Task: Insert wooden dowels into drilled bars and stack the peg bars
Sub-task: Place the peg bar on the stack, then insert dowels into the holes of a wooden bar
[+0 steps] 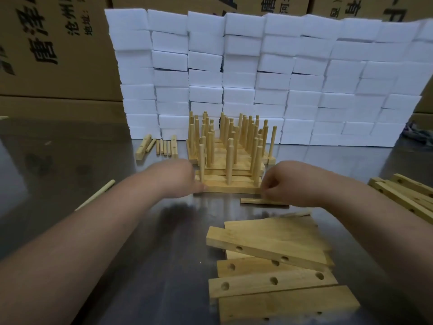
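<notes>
A peg bar (230, 189) with three upright dowels lies across the metal table at the front of a stack of peg bars (230, 158) bristling with several dowels. My left hand (180, 179), blurred, holds the bar's left end with the thumb at its front edge. At the right end, my right hand (284, 184) pinches the bar with curled fingers. A thin wooden strip (264, 201) lies flat under my right hand. Several loose drilled bars (269, 252) are piled close to me.
More drilled bars (405, 194) lie at the right edge. One long dowel (96, 194) lies to the left. Short dowels and small bars (161, 146) sit at the back left. A wall of white foam blocks (257, 73) and cardboard boxes (46, 43) stand behind.
</notes>
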The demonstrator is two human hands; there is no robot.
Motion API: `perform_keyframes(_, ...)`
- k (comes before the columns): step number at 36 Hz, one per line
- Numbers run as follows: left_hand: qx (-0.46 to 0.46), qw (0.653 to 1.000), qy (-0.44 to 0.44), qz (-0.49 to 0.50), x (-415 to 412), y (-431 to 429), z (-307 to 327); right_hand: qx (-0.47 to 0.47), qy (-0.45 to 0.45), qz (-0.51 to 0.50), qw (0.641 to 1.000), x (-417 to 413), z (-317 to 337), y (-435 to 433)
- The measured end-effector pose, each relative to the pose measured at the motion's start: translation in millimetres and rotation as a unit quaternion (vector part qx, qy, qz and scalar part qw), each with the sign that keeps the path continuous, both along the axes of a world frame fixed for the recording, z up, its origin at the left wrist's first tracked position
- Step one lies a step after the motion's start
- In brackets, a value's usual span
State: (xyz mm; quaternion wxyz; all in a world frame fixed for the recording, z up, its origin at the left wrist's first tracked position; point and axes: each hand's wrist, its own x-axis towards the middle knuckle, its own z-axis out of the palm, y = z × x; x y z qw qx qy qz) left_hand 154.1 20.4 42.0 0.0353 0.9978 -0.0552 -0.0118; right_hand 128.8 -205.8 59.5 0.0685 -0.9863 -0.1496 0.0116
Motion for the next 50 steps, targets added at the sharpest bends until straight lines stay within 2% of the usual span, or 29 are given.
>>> perform_keyframes(4,-0.065,0.982,0.105,-0.146,-28,-20,20,-0.081,0.041,0.050,0.995,-8,-6,8)
perform_keyframes(8,-0.070,0.952,0.177,-0.240,-51,-46,28,-0.083,0.008,0.055,0.995,-5,-18,11)
perform_keyframes(14,-0.030,0.946,0.175,-0.270,-61,-60,27,-0.016,-0.034,0.040,0.998,0,-23,11)
perform_keyframes(23,0.004,0.941,0.139,-0.310,-69,-69,24,-0.043,-0.041,0.034,0.998,0,-26,13)
perform_keyframes(28,-0.028,0.944,0.125,-0.302,-69,-64,34,-0.013,-0.088,0.027,0.996,0,-15,10)
perform_keyframes(31,-0.084,0.951,0.112,-0.277,-67,-50,51,0.087,-0.180,0.003,0.980,-3,6,6)
perform_keyframes(33,-0.176,0.942,0.126,-0.256,-65,-39,62,0.194,-0.251,-0.027,0.948,-8,22,0)
perform_keyframes(36,-0.343,0.906,0.114,-0.222,-64,-27,71,0.322,-0.343,-0.050,0.881,-16,43,-11)
perform_keyframes(39,-0.457,0.869,0.052,-0.182,-62,-26,70,0.406,-0.354,-0.035,0.842,-28,57,-12)
perform_keyframes(42,-0.571,0.806,0.062,-0.142,-58,-31,67,0.397,-0.315,0.007,0.862,-41,61,1)
perform_keyframes(44,-0.613,0.775,0.083,-0.126,-57,-34,66,0.389,-0.269,0.038,0.880,-47,59,9)
perform_keyframes(47,-0.638,0.756,0.087,-0.115,-56,-35,66,0.377,-0.226,0.056,0.896,-52,58,16)
perform_keyframes(50,-0.647,0.753,0.072,-0.098,-55,-36,65,0.361,-0.203,0.065,0.908,-54,57,18)
